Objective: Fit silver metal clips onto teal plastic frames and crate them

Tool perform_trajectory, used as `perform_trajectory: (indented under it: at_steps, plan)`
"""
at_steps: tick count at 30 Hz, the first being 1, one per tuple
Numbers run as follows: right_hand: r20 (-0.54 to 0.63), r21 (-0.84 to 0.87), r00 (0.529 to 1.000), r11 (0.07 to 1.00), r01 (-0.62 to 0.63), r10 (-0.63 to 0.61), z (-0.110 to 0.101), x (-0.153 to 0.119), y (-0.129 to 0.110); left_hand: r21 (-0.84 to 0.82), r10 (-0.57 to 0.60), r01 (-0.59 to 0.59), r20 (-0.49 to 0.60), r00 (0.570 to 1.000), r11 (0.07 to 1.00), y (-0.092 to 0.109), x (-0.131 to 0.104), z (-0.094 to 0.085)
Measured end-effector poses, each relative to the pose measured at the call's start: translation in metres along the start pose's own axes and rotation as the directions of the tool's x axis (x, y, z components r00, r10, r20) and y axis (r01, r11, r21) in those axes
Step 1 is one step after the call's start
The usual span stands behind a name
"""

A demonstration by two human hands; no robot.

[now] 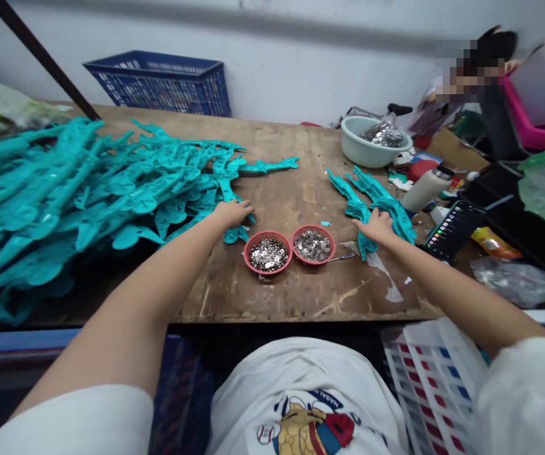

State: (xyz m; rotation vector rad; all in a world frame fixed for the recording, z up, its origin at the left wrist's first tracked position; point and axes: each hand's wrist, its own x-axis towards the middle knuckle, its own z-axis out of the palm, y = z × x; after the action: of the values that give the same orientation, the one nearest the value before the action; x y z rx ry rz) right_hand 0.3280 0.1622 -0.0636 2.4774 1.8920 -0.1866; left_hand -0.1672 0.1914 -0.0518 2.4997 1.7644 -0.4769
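Note:
My left hand (232,215) lies at the right edge of a big heap of teal plastic parts (111,170). Its fingers curl over one teal plastic part (227,188), which still rests against the heap. On the right, my right hand (377,229) is closed on a teal plastic part (367,245) in a smaller pile, thumb pointing left; its fingertips are partly hidden. Between my hands stand two red baskets, the left basket (245,256) and the right basket (333,243), filled with small shiny metal pieces. A thin metal tool (341,257) lies beside the right one.
A blue crate (158,63) stands behind the table (276,303). At the back right, a pale basin (362,148) holds a bag of metal pieces. A bottle (426,189), a phone (455,230) and wrappers crowd the right side. Another person (443,104) is beyond.

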Motion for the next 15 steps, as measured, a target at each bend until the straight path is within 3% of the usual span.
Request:
perform_trajectory:
  at_steps: [1, 3, 6, 8, 11, 15]
  plan:
    - [-0.024, 0.048, 0.998, 0.998, 0.051, -0.049, -0.003, -0.01, 0.002, -0.003, -0.002, 0.002, -0.003, 1.0, 1.0, 0.0, 0.003, 0.002]
    - [-0.095, 0.159, 0.962, 0.95, 0.269, -0.256, -0.008, -0.034, 0.007, -0.007, -0.016, 0.016, -0.022, 1.0, 1.0, 0.001, 0.007, 0.001]
    - [-0.169, 0.268, 0.838, 0.794, 0.546, -0.519, -0.008, -0.071, 0.012, -0.012, -0.027, 0.026, -0.096, 0.995, 1.0, -0.002, 0.008, -0.012]
    - [-0.163, 0.29, 0.795, 0.742, 0.605, -0.584, -0.006, -0.087, 0.01, -0.015, -0.03, 0.028, -0.166, 0.986, 1.0, -0.004, 0.006, -0.029]
    - [-0.167, 0.221, 0.771, 0.738, 0.637, -0.615, -0.009, -0.096, 0.002, -0.006, -0.002, 0.0, -0.259, 0.966, 1.0, 0.003, -0.008, -0.062]
    - [-0.336, 0.001, 0.729, 0.774, 0.634, -0.597, -0.034, -0.106, -0.003, 0.071, 0.245, -0.235, -0.301, 0.922, 0.969, 0.036, -0.069, -0.097]
